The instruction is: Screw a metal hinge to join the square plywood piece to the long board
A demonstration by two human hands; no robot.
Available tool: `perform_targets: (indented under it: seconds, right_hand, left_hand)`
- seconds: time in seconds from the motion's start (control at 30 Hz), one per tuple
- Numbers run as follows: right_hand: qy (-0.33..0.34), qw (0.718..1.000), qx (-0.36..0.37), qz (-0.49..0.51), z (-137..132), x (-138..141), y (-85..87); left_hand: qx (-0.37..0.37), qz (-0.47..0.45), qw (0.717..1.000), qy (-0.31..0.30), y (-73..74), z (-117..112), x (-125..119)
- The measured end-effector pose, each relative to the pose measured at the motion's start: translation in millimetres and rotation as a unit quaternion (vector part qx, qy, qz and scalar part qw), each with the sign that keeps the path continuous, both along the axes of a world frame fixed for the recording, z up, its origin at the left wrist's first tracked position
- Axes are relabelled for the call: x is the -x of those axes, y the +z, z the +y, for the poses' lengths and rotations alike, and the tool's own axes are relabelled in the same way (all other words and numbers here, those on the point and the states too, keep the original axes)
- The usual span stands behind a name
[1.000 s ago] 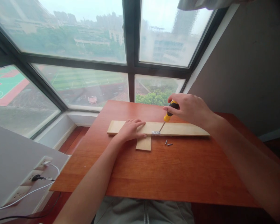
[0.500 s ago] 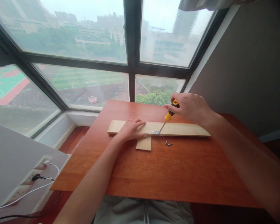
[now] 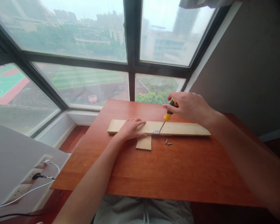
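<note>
In the centre of the frame, your long, pale wooden board (image 3: 177, 128) lies on the glossy, reddish table (image 3: 154, 174), with a small shiny metal plate (image 3: 156, 132) at its lower edge. Two thin screws (image 3: 169, 142) lie just below. How the short wooden piece (image 3: 144, 143) meets the board, I cannot tell. Your left hand (image 3: 130, 128) rests on the board, thumb spread from the fingers. Your right hand (image 3: 192, 107) pinches the screwdriver (image 3: 168, 116) between thumb and fingers, partly hiding its handle; the tip, too small to see clearly, reaches the plate's right end.
</note>
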State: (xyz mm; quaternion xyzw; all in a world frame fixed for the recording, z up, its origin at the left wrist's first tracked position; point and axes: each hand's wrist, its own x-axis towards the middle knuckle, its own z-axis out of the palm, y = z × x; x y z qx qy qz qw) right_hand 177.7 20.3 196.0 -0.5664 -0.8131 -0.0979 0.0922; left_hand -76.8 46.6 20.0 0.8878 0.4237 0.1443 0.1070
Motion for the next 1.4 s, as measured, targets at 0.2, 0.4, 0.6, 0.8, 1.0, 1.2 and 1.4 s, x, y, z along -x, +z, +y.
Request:
perform_targets:
  seconds: [0.2,0.4,0.6,0.8,1.0,1.2,1.4]
  right_hand:
    - [0.114,0.985,0.105,0.075,-0.4,-2.7,7.8]
    - [0.043,0.999,0.016,0.013,2.3,0.5,-0.1]
    - [0.073,0.995,0.062,0.042,1.9,-0.4,4.1]
    - [0.137,0.978,0.119,0.101,2.4,-9.1,12.2]
    - [0.008,0.999,0.03,-0.007,0.3,-2.2,4.7]
    - [0.121,0.985,0.101,0.072,0.5,-4.2,10.0]
    - [0.058,0.998,0.034,0.013,2.8,-5.6,7.1]
  left_hand:
    - [0.002,-0.001,1.0,0.002,0.6,-0.7,-0.1]
    - [-0.002,-0.001,1.0,0.0,-0.7,-0.3,0.4]
    - [-0.002,-0.001,1.0,0.002,-0.9,-0.5,-0.1]
    - [-0.001,0.0,1.0,0.006,-1.5,-0.9,-0.5]
    - [0.003,-0.001,1.0,0.005,-0.7,-0.7,-0.7]
    - [0.006,-0.001,1.0,0.006,0.8,-1.6,-1.1]
    - [0.018,-0.001,1.0,0.01,3.1,-2.7,-1.6]
